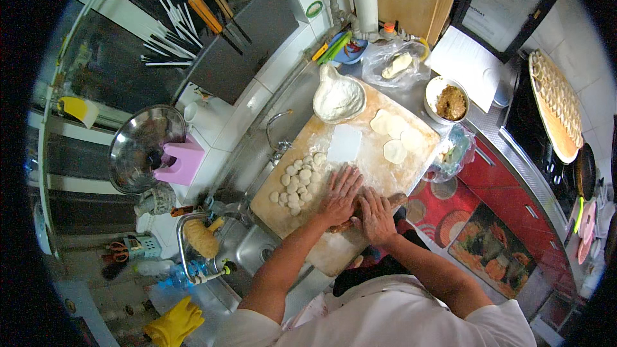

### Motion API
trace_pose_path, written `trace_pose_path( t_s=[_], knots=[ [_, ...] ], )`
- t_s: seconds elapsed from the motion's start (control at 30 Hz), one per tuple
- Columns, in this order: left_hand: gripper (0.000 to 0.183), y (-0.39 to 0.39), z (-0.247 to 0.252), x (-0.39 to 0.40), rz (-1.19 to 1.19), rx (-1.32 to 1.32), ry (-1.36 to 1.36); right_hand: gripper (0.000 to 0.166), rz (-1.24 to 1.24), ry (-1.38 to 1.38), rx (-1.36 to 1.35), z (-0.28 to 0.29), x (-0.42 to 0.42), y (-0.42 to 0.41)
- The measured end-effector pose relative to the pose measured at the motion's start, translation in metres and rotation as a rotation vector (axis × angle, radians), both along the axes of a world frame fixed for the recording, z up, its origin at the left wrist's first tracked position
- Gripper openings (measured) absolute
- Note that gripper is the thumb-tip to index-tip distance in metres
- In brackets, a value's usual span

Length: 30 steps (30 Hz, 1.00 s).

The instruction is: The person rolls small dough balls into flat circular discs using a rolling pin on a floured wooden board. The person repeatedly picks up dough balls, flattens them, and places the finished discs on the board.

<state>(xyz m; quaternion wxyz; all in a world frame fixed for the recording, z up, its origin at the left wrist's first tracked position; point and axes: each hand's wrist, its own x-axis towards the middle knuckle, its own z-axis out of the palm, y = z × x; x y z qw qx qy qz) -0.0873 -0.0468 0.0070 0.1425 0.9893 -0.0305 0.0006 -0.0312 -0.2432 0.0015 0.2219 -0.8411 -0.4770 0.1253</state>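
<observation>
My right hand (377, 214) lies with its palm on a wooden rolling pin (397, 199), near the edge of a floured wooden board (270, 202). Beside it, my left hand (341, 196) rests flat with its fingers spread, its heel near the pin's other end; whether it presses the pin or the board I cannot tell. Several small dough pieces (300, 183) lie left of my left hand. Beyond the hands are a white dough scraper (344, 143), several flat round wrappers (395, 151) and a bowl of flour (339, 99). Any dough under the pin is hidden.
Past the board stand a bowl of filling (450, 102) and a plastic bag with dough (397, 66). A round tray of shaped dumplings (554, 106) rests on the stove at the right. The sink (250, 246) is at the lower left, with yellow rubber gloves (176, 323) nearby.
</observation>
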Motion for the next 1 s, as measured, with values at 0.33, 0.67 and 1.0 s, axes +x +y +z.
trace_pose_path(
  t_s=[0.33,0.67,1.0],
  knots=[
    [0.082,0.005,0.017,0.002,0.043,-0.156,0.010,0.071,0.010,-0.002,0.043,0.009,0.001,0.007],
    [0.034,-0.002,0.009,-0.045,0.652,-0.441,-0.137,0.052,0.214,-0.129,0.124,-0.026,0.013,-0.018],
    [0.017,0.017,0.000,-0.024,0.474,-0.481,0.196,0.043,0.227,0.011,0.167,-0.008,0.019,-0.001]
  ],
)
